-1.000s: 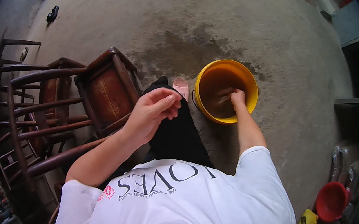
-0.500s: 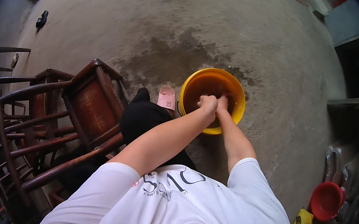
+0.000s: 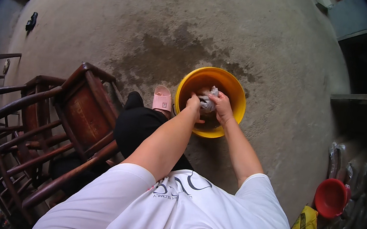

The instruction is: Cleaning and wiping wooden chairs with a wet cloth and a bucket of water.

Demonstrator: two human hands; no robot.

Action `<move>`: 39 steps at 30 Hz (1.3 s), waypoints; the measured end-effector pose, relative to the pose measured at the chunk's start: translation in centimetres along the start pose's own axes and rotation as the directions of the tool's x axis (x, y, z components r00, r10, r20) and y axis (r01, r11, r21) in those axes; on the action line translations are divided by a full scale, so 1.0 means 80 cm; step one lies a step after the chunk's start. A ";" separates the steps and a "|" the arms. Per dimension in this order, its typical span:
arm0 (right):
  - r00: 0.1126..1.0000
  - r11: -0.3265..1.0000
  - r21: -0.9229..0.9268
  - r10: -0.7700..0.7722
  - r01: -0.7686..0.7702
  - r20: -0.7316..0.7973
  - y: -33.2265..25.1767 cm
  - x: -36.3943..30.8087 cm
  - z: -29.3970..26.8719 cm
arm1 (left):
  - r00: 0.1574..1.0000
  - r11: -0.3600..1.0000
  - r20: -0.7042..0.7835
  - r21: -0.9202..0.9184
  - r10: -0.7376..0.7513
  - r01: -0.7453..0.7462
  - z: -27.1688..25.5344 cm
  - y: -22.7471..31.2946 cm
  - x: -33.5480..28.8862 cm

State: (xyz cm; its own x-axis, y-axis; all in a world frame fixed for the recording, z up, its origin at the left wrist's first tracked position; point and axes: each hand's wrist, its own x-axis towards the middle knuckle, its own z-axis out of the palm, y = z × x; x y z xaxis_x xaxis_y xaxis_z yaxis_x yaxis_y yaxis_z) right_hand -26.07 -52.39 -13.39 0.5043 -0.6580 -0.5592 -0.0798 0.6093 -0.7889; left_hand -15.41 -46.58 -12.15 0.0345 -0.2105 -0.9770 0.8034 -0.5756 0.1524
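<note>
Up between the two hands has come a pale cloth [image 3: 207, 103], which I couldn't make out half a second ago, when both hands were down in the yellow bucket [image 3: 239, 90] close together. From where I'm standing, the right hand [image 3: 222, 106] is pinched shut on the cloth's near side, thumb and fingers pressing a fold. Across from it, the left hand [image 3: 195, 106] touches the cloth with one digit jutting out below; its other fingertips are partly hidden, so I can't tell how firmly it has hold. Only the cloth lies between the hands, and it is bunched inside the round of the rim, over the middle of the bucket.

To handle it well, I'd say, keep it low and over the opening, so that drips fall back in rather than onto the floor [image 3: 284, 90], where a dark patch already spreads beyond the bucket. Gathering the loose end into the palm before squeezing or turning it should give a better grip, with the two hands working evenly against each other.

As for the containers, the bucket holds brownish, murky liquid [image 3: 211, 124], seen below the hands; its depth I can't judge. Well apart on the right, a red basin [image 3: 331, 199] faces up, just beside a crumpled yellow bag [image 3: 310, 225] whose contents, if any, don't show
</note>
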 end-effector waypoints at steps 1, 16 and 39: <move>0.997 0.994 0.109 -0.029 0.022 0.065 -0.012 -0.011 -0.002 | 0.998 0.997 0.068 -0.082 0.004 0.002 0.004 0.001 -0.005; 0.877 0.332 -0.942 -0.465 0.044 -0.123 0.005 0.030 -0.038 | 0.942 0.990 0.319 -0.126 0.104 -0.066 0.035 -0.003 0.016; 0.993 0.987 0.109 -0.119 0.121 -0.026 -0.040 -0.057 0.073 | 0.939 0.991 0.343 -0.131 0.015 0.032 -0.033 -0.001 0.079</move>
State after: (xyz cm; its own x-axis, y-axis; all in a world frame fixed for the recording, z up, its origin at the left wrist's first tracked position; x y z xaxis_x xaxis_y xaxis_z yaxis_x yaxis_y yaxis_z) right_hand -23.09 -48.73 -6.86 0.4873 -0.7374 -0.4678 0.0762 0.5695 -0.8184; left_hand -13.65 -45.79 -18.74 -0.1598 -0.4773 -0.8641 0.8751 -0.4736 0.0998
